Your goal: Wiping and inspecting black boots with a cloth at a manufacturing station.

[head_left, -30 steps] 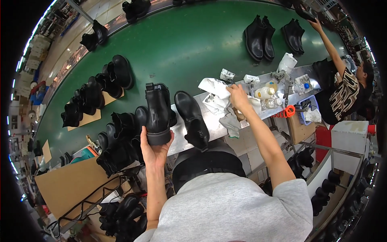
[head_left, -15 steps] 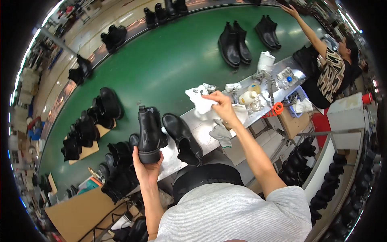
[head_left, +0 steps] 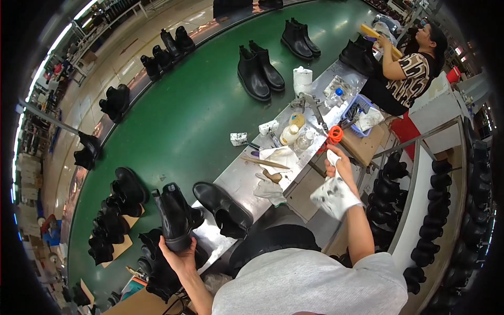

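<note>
Boot (head_left: 175, 218) is resting in the left hand (head_left: 181, 258), gripped about the heel, beside a second boot (head_left: 223, 207) on the metal bench (head_left: 242, 182). The right hand (head_left: 339, 161) is gripping a stained white cloth (head_left: 336, 196) (well apart from both boots). Cloth handling is apparently occupying this step; the next move is seemingly calling for steady boot support.

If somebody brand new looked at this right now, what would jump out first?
Probably the broad green surface sweeping across the upper middle, with black boots standing on it. Next, the bright orange coil at the metal bench's near edge, right of the bottles. Closer in, the right hand holds a black-smudged white cloth, and the left hand holds a black ankle boot.
</note>
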`<state>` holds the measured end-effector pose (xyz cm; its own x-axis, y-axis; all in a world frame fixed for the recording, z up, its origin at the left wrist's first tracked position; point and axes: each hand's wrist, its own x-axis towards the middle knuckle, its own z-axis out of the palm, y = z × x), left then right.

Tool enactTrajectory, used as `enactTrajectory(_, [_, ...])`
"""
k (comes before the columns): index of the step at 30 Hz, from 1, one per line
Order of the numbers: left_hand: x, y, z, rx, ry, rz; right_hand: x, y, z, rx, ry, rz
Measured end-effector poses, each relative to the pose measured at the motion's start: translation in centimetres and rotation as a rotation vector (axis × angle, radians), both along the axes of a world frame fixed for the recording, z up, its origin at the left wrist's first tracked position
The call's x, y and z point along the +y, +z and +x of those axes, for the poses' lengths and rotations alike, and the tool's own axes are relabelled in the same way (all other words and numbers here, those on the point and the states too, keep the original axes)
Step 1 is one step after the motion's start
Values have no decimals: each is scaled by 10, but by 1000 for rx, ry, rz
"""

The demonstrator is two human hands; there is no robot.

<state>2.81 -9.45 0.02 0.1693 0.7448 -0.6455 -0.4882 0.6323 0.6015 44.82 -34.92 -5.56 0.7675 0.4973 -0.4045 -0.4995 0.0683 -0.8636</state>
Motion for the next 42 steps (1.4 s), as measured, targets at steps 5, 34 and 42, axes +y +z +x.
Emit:
enactTrajectory(5, [-3,12,-8,13,13,-20,35,-57,58,-85,83,-76])
enactTrajectory(34, [52,13,-22,905,-125,523,141,100,-56,-439,825,-161])
enactTrajectory(42, [21,30,-10,1128,-395,653,267,106,-243,-798,1603,122])
